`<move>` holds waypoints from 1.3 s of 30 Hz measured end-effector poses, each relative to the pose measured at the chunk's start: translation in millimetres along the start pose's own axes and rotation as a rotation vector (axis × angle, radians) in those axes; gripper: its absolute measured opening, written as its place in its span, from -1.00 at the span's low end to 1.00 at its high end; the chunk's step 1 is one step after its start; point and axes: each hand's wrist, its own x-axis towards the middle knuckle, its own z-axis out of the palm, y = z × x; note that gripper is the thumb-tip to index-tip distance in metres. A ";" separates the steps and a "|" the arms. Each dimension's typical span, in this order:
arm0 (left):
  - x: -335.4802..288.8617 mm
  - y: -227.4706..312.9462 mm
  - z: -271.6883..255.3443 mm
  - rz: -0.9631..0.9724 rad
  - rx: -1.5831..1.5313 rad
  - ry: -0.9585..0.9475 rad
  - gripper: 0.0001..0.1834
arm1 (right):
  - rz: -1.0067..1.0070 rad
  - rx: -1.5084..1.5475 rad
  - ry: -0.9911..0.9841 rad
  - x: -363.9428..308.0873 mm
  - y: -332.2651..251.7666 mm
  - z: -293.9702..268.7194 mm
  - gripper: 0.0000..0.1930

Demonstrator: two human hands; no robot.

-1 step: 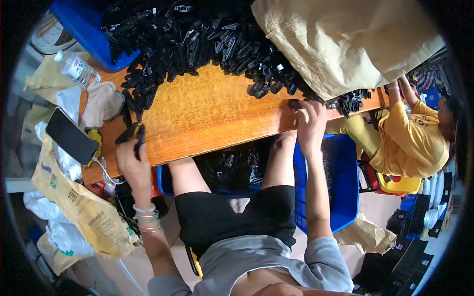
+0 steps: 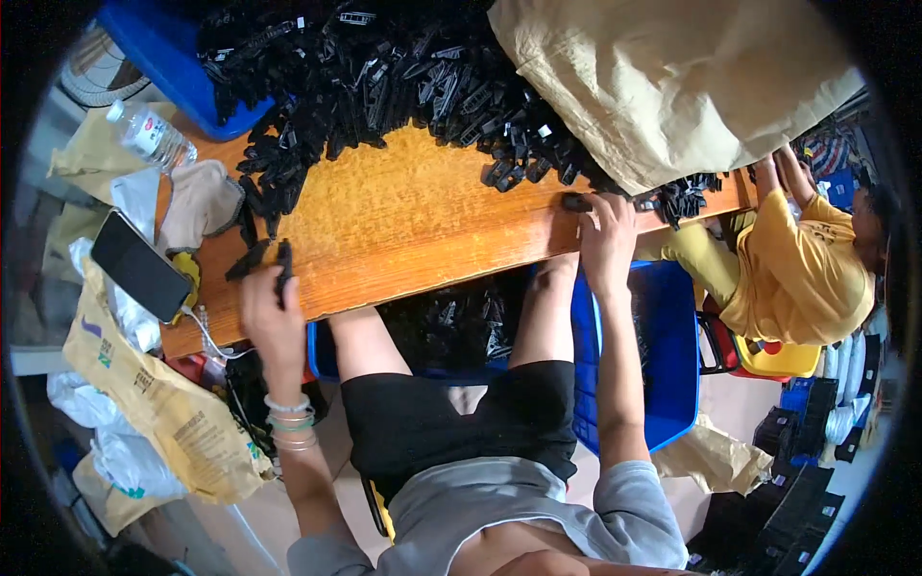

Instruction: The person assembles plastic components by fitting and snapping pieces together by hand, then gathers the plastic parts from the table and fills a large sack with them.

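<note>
**While the left hand (image 2: 271, 317) grips a slim black part (image 2: 284, 259), the right hand (image 2: 608, 245) bends over the wooden table (image 2: 403, 216)**

At the left end of the wooden table's near edge, the left hand is slightly blurred, its thumb and fingers drawn narrow around the slim black part, which sticks up past them. Just beside it, a second black part (image 2: 248, 261) lies on the tabletop.

Along the right portion of the table's near edge, the right hand is palm down with curled fingers, their tips at a small black piece (image 2: 576, 202); whether they are closed on it, I cannot tell.

Across the table's far side spreads a heap of black parts (image 2: 413, 82), with a blue tub (image 2: 178, 67) at the far left corner and brown paper (image 2: 672, 86) over the far right. By the table's left end are a phone (image 2: 140, 264) and a clear bottle (image 2: 154, 134). Below its near edge, on the right, stands a blue crate (image 2: 667, 384). Beyond the right end sits a person in yellow (image 2: 792, 274).
</note>
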 end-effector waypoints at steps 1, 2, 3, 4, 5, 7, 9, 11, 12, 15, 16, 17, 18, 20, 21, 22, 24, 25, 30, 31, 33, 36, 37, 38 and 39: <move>1.9 16.3 5.5 0.071 -0.035 0.050 -0.78 | 0.007 0.021 -0.047 2.8 3.9 3.3 -0.72; 2.7 26.4 8.4 0.024 -0.032 -0.021 -0.78 | 0.009 0.047 -0.097 4.6 4.0 8.1 -0.71; 3.7 38.2 11.9 -0.008 -0.099 -0.056 -0.79 | 0.007 0.053 -0.096 7.0 -1.4 7.5 -0.71; 5.0 47.0 14.7 -0.041 -0.166 -0.092 -0.80 | -0.010 0.033 -0.068 10.1 -10.5 5.2 -0.73; 7.2 48.6 19.3 0.017 -0.123 -0.041 -0.82 | -0.026 0.015 -0.041 11.7 -18.3 5.1 -0.74; 9.5 50.4 21.8 0.062 -0.009 -0.032 -0.79 | -0.022 0.073 -0.082 10.9 -25.8 8.9 -0.74; 12.1 47.1 22.5 0.230 0.000 -0.024 -0.77 | 0.044 0.189 -0.162 9.4 -32.2 12.6 -0.76; 12.7 47.2 27.0 0.367 -0.064 -0.100 -0.69 | -0.024 0.294 -0.179 11.9 -41.3 16.8 -0.75; 14.9 51.4 28.5 0.373 -0.105 -0.108 -0.70 | -0.095 0.402 -0.198 13.9 -47.8 19.3 -0.74; 13.0 66.1 38.5 0.382 -0.199 -0.111 -0.73 | -0.230 0.342 -0.164 15.5 -62.3 18.5 -0.69; 10.5 70.5 44.3 0.390 -0.235 -0.096 -0.75 | -0.255 0.306 -0.105 13.3 -65.2 19.7 -0.69; 9.5 75.0 47.4 0.389 -0.255 -0.095 -0.75 | -0.179 0.316 0.012 9.4 -69.1 20.8 -0.71; 7.5 79.3 50.3 0.387 -0.277 -0.099 -0.74 | -0.181 0.315 0.011 6.1 -72.9 21.5 -0.71; 5.5 85.4 54.1 0.390 -0.317 -0.109 -0.73 | 0.116 0.235 -0.073 2.2 -79.2 23.9 -0.72; 6.6 87.8 55.3 0.375 -0.357 -0.139 -0.73 | 0.128 0.245 -0.067 5.7 -79.3 27.6 -0.69; 7.7 89.2 56.4 0.361 -0.396 -0.169 -0.72 | 0.126 0.244 -0.062 5.3 -75.9 30.0 -0.69; 5.0 86.8 60.9 0.348 -0.427 -0.180 -0.72 | 0.100 0.420 -0.150 4.8 -68.2 32.8 -0.67; 4.8 85.9 61.5 0.327 -0.455 -0.168 -0.72 | 0.099 0.420 -0.149 4.5 -67.4 33.9 -0.67; 4.0 85.0 61.3 0.284 -0.517 -0.174 -0.72 | 0.100 0.300 -0.134 5.0 -61.2 30.0 -0.69; 4.2 84.6 61.2 0.282 -0.515 -0.177 -0.72 | 0.093 0.285 0.001 4.7 -65.4 27.7 -0.72; 4.2 83.7 61.4 0.306 -0.505 -0.181 -0.73 | 0.076 0.381 0.036 1.8 -77.4 18.2 -0.74; 4.6 81.1 63.0 0.318 -0.496 -0.176 -0.75 | -0.004 0.715 -0.176 -7.9 -99.6 4.5 -0.76; 5.0 81.0 63.2 0.315 -0.494 -0.180 -0.75 | 0.011 0.799 -0.320 -11.8 -103.6 3.0 -0.77; 5.3 81.6 63.0 0.309 -0.494 -0.184 -0.75 | 0.026 0.882 -0.466 -14.4 -105.6 3.3 -0.78; 5.1 83.1 62.1 0.302 -0.495 -0.187 -0.76 | 0.027 0.884 -0.469 -15.8 -104.1 3.7 -0.78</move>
